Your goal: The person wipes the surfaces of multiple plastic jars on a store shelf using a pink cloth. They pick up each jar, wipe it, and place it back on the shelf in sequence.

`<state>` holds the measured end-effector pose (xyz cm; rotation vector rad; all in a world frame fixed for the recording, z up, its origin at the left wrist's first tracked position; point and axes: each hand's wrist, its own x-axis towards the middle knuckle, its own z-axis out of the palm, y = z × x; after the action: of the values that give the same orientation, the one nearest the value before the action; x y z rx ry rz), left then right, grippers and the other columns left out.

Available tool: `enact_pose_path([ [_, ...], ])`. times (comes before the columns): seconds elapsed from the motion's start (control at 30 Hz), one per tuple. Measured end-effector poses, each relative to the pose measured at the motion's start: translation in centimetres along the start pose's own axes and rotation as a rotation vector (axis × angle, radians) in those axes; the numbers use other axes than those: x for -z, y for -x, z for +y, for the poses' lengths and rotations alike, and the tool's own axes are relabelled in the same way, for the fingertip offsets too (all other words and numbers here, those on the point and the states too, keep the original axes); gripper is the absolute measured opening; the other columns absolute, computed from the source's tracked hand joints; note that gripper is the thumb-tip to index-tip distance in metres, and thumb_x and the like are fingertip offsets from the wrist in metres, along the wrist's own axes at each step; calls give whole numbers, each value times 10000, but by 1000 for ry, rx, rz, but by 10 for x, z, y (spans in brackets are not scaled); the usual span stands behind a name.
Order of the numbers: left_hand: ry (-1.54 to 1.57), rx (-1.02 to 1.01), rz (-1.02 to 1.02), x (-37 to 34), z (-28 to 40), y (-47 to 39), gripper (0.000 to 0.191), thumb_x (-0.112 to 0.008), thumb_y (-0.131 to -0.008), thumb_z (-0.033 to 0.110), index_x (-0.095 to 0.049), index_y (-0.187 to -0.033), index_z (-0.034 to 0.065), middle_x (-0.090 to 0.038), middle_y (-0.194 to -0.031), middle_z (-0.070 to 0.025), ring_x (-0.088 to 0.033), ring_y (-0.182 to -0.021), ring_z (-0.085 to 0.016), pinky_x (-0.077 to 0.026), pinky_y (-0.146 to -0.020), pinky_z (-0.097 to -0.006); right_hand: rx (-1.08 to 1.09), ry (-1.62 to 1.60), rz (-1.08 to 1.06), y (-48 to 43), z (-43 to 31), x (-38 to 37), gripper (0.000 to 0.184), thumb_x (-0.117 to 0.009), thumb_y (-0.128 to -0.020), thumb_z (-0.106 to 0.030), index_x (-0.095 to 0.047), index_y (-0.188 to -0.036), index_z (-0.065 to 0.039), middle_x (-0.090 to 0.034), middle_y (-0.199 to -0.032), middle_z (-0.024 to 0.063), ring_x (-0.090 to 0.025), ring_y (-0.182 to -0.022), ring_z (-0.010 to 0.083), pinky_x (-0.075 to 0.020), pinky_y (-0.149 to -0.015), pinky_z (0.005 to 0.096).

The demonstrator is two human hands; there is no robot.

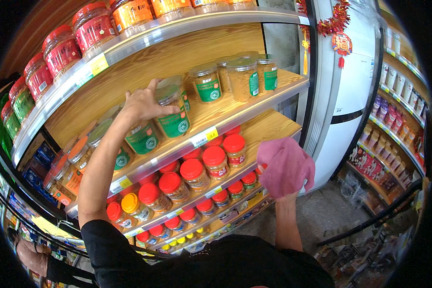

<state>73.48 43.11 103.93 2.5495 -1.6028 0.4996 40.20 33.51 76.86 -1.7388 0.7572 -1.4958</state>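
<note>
My left hand (pixel 144 103) is around the upper part of a clear plastic jar with a green label (pixel 173 124), which stands on the wooden shelf (pixel 216 111). Its thumb crosses the near side and its fingers reach over behind the lid. Another green-labelled jar (pixel 144 138) stands just to the left. Apart from these, several clear-lidded jars (pixel 243 81) stand grouped at the shelf's right end. In front of the lower shelf, my right hand (pixel 287 195) holds a crumpled pink cloth (pixel 286 167) that covers most of its fingers.
Red-lidded jars (pixel 192 172) line the shelf below. Above runs a shelf edge (pixel 129 39) carrying red-labelled jars (pixel 61 50). A white refrigerator-like cabinet (pixel 352 86) stands right, beside stocked shelves (pixel 392 133). A black rail (pixel 367 219) curves at lower right. Another person (pixel 32 255) appears at lower left.
</note>
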Motion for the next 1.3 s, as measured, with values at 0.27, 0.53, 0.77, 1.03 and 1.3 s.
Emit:
enact_pose_path([
  [0.27, 354, -168, 350, 6, 30, 22, 1134, -932, -557, 427, -375, -1493, 112, -548, -1380, -240, -565, -1267, -421, -447, -1088, -482, 18, 428, -115, -1, 37, 6, 784, -707, -920, -366, -320, -1543, -90, -425, -1524, 101, -387, -1413, 280, -295, -1192, 410],
  [0.53, 930, -518, 441, -11, 100, 79, 1240, -959, -525, 369, -299, -1526, 51, -504, -1386, -219, -539, -1287, -352, -438, -1112, -468, -21, -395, -56, -22, 35, -47, 719, -704, -865, -256, -371, -1460, -28, -462, -1405, 166, -454, -1311, 339, -387, -1100, 452],
  [0.77, 1674, -529, 450, -106, 201, 116, 1254, -998, -550, 284, -257, -1527, 22, -492, -1409, -195, -548, -1273, -306, -430, -1103, -452, -97, -1291, -70, -6, -38, -43, 534, -376, -1094, -395, -292, -1558, -144, -400, -1547, 84, -432, -1401, 243, -381, -1159, 436],
  [1.03, 1690, -499, 370, -160, 233, 117, 1040, -1009, -542, 267, -436, -1359, -26, -617, -1272, -139, -618, -1161, -241, -487, -1021, -387, -156, -1171, 67, 9, -26, -16, 524, -374, -1098, -404, -354, -1517, -90, -475, -1489, 90, -480, -1352, 226, -412, -1120, 393],
  [1.3, 1592, -478, 378, -154, 228, 135, 1168, -993, -533, 253, -337, -1457, -33, -584, -1326, -154, -601, -1202, -235, -482, -1031, -389, 308, -137, 149, 40, 13, 2, 629, -571, -1022, -370, -365, -1475, 14, -488, -1453, 131, -481, -1331, 226, -406, -1094, 396],
])
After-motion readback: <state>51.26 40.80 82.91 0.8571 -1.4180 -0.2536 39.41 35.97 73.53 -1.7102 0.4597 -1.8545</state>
